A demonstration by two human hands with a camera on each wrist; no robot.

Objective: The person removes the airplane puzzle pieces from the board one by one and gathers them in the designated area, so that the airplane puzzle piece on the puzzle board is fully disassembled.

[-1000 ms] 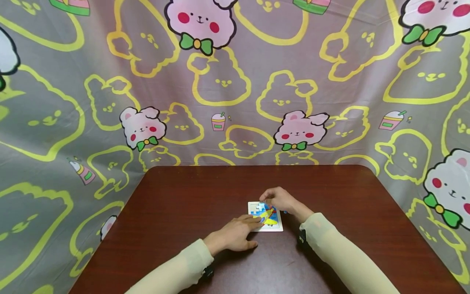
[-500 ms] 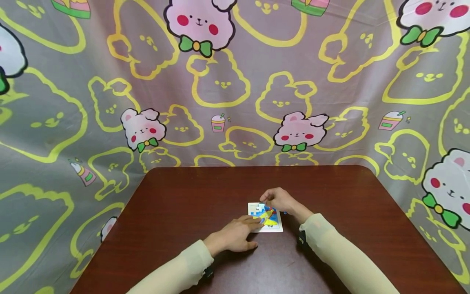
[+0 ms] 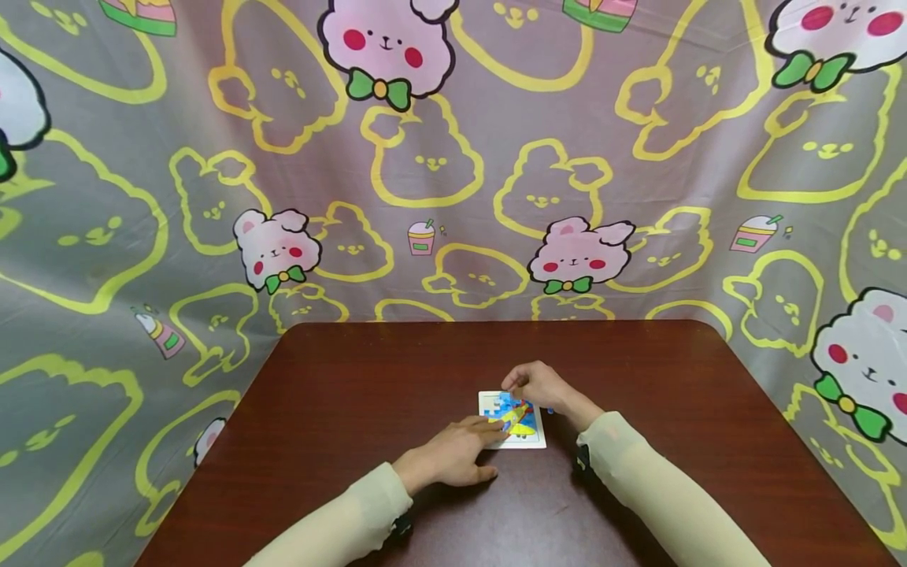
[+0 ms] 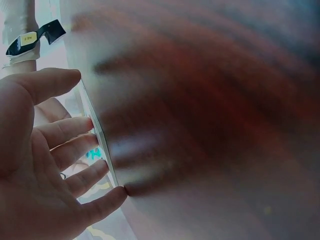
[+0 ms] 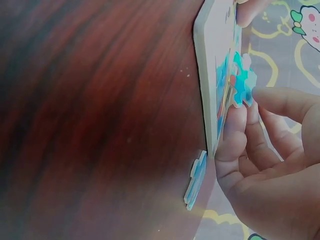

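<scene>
A small jigsaw board (image 3: 536, 442) with a white border lies on the table, its picture yellow, blue and red. My left hand (image 3: 455, 452) rests on the board's left side, fingers extended; in the left wrist view the fingers (image 4: 75, 150) spread along the board's edge. Over the board's upper right, my right hand (image 3: 542, 387) pinches a blue puzzle piece (image 5: 243, 82) between thumb and fingers. The right wrist view has this piece tilted close to the board, but whether it touches is unclear. Part of the picture is hidden under both hands.
Loose blue puzzle pieces (image 5: 196, 180) lie on the table beside the board, near the right hand. The dark brown table (image 3: 354, 378) ends at a patterned curtain (image 3: 482, 173) behind and at the sides.
The piece in my right hand has shifted its tilt: it looked pale over the board's top and now shows blue. Both hands stay almost in the same place.
</scene>
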